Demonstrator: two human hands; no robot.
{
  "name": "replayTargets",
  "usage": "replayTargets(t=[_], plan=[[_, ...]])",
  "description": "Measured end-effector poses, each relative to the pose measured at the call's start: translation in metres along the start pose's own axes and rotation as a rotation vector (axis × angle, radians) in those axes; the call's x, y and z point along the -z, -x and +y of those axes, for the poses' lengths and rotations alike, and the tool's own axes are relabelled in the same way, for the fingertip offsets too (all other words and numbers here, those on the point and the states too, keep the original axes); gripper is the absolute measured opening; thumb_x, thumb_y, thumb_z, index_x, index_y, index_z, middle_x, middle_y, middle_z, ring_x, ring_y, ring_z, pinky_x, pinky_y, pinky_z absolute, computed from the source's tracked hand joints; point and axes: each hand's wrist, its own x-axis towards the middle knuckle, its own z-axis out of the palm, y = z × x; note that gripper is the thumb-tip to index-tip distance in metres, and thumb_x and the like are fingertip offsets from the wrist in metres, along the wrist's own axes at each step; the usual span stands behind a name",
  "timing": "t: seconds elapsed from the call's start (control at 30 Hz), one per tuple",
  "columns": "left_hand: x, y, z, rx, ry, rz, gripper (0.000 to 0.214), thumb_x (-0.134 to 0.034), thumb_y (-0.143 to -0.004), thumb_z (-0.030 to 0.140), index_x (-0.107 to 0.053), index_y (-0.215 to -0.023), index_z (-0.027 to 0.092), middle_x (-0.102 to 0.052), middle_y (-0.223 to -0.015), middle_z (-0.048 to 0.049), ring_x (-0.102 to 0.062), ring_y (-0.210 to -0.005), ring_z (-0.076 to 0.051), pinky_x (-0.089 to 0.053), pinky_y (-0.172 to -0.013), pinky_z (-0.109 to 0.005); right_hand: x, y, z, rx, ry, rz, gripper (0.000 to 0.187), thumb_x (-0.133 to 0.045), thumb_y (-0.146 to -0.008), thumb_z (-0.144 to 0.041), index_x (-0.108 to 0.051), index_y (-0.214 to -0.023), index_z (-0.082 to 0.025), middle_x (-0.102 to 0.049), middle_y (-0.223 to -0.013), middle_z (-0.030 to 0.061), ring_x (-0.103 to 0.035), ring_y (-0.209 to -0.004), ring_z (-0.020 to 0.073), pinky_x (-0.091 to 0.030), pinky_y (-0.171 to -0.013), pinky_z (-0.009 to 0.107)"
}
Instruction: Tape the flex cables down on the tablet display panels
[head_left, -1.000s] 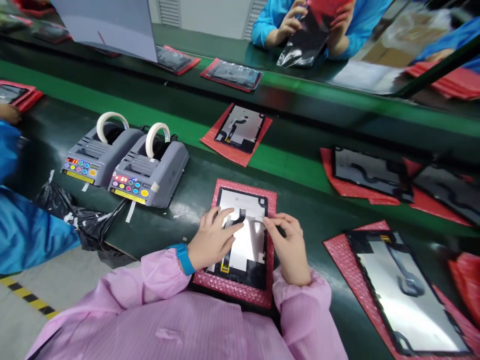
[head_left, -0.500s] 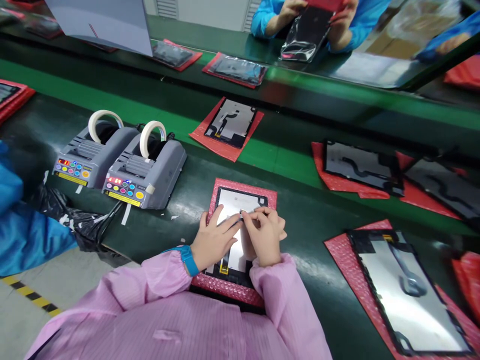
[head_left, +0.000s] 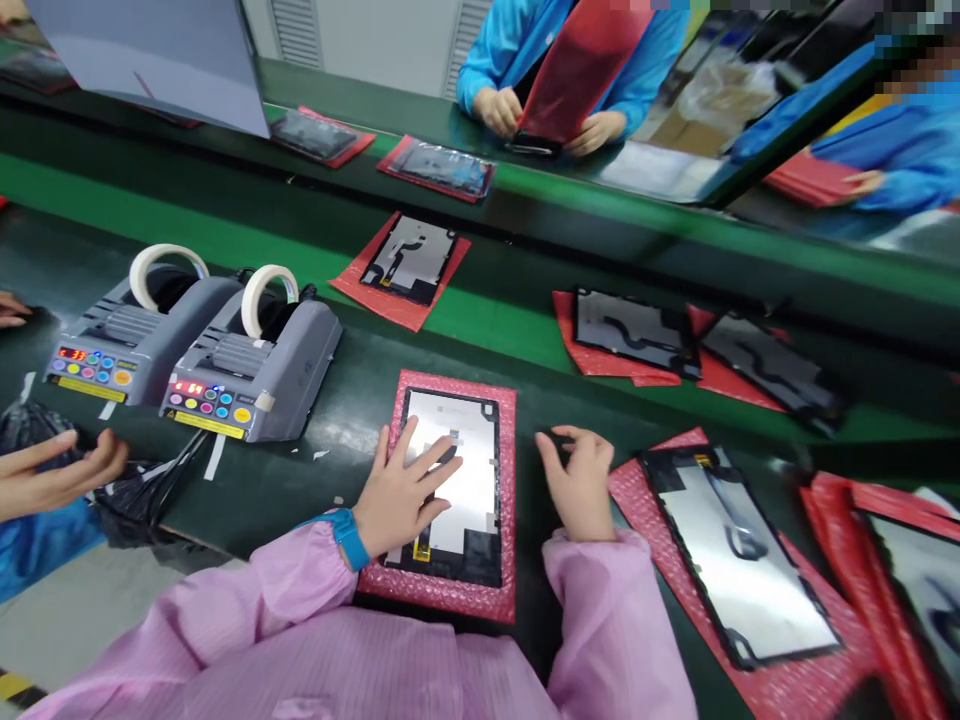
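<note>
A tablet screen panel (head_left: 476, 480) with a silvery back and black edges lies on pink bubble wrap (head_left: 507, 560) in front of me. My left hand (head_left: 409, 490) rests on the panel's left part with its fingers spread, covering some of the dark flex cable. A small tab (head_left: 454, 437) shows just above its fingertips. To the right of the panel, clear of it, my right hand (head_left: 581, 480) hovers over the table with bent fingers. Its thumb and forefinger are slightly apart, and nothing shows between them.
Two grey tape dispensers (head_left: 259, 370) with white rolls stand left. A co-worker's hand (head_left: 67, 465) reaches in there. Another panel on bubble wrap (head_left: 750, 560) lies right, beside a red stack (head_left: 847, 530). More panels (head_left: 412, 255) line the green belt; across it, a person holds a red pouch (head_left: 577, 70).
My right hand has left the panel and moved right, its pinch loosened. My left hand stays on the panel. A co-worker's hand now shows at the left, and the view has shifted right.
</note>
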Motion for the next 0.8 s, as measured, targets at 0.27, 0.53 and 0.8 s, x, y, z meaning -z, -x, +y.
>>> replayTargets(t=[0.27, 0.53, 0.8], plan=[[-0.006, -0.017, 0.005, 0.032, 0.004, 0.01, 0.049, -0.045, -0.098, 0.043, -0.041, -0.146, 0.04, -0.033, -0.159, 0.0065, -0.009, -0.15, -0.039, -0.019, -0.115, -0.066, 0.043, -0.125, 0.041, 0.119, 0.504, -0.044, 0.037, -0.041, -0.087, -0.023, -0.058, -0.119, -0.017, -0.056, -0.119, 0.0189, -0.052, -0.103, 0.033, -0.037, -0.086, 0.05], [-0.002, -0.027, 0.009, 0.069, 0.041, -0.056, 0.052, -0.049, -0.097, 0.037, -0.038, -0.148, 0.038, -0.034, -0.159, 0.0052, -0.01, -0.15, -0.04, -0.017, -0.115, -0.071, 0.009, -0.216, 0.004, 0.244, 0.433, -0.214, 0.026, -0.038, -0.087, -0.004, -0.061, -0.097, -0.011, -0.058, -0.098, 0.0159, -0.051, -0.088, 0.0212, -0.036, -0.076, 0.037], [0.036, -0.069, 0.029, 0.069, 0.464, 0.105, 0.078, -0.054, -0.094, 0.029, -0.011, -0.157, 0.015, -0.03, -0.159, -0.016, -0.022, -0.15, -0.027, -0.027, -0.121, -0.048, 0.051, -0.142, -0.086, 0.537, 0.208, -0.019, 0.034, -0.035, -0.087, -0.011, -0.058, -0.113, -0.008, -0.055, -0.114, 0.0182, -0.051, -0.109, 0.0267, -0.04, -0.095, 0.041]])
